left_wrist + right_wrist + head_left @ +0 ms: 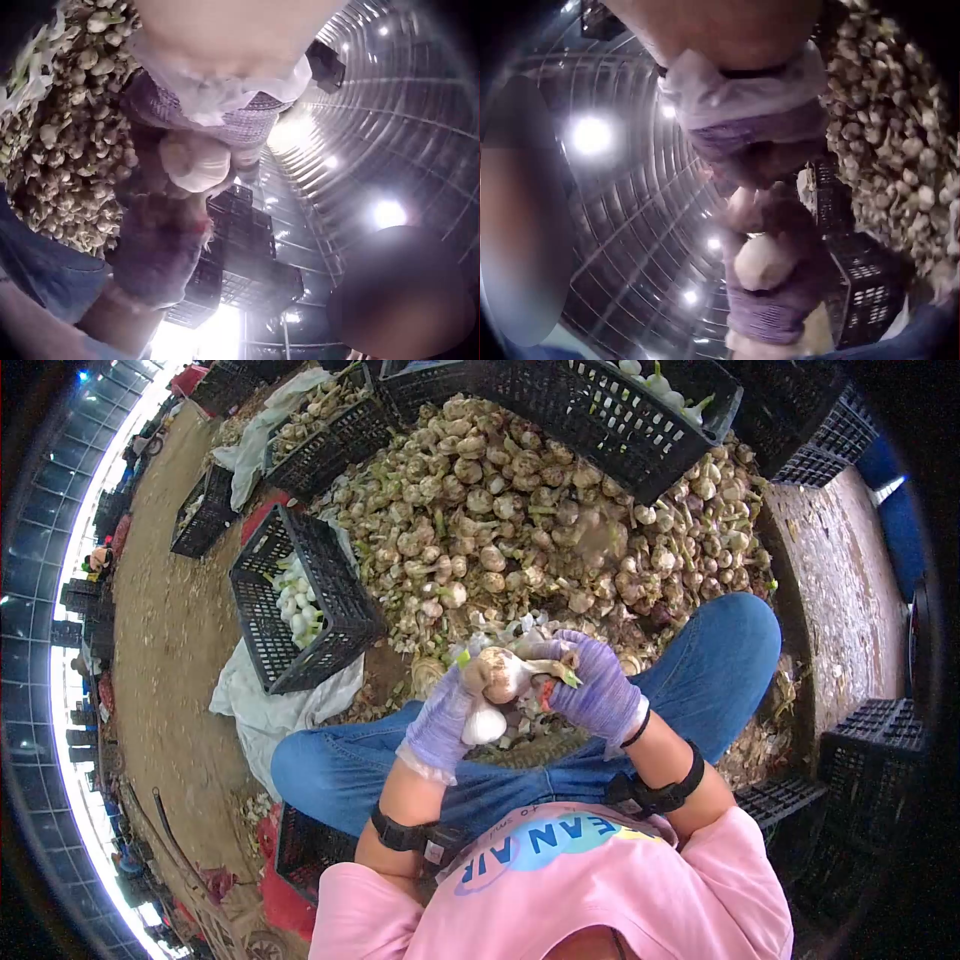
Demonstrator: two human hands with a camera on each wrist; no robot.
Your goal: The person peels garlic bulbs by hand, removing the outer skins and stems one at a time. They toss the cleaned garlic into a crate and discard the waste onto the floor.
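Note:
In the head view an unpeeled garlic bulb (503, 674) with a long stem lies between the two gloved hands. The left hand (440, 715) grips its bulb end and also keeps a white peeled bulb (484, 725) against the palm. Fingers of the right hand (597, 688) are curled round the stem side, with something orange-red at the fingertips. The left wrist view shows the white bulb (194, 162) under the left glove, and the right wrist view shows it (763, 262) beyond the right hand (757, 142).
A large heap of garlic (480, 490) spreads in front of the crossed legs. On the left a black crate (345, 615) holds white bulbs (296, 605). Another crate (600, 430) stands on the heap. A wooden board (840, 580) lies at the right.

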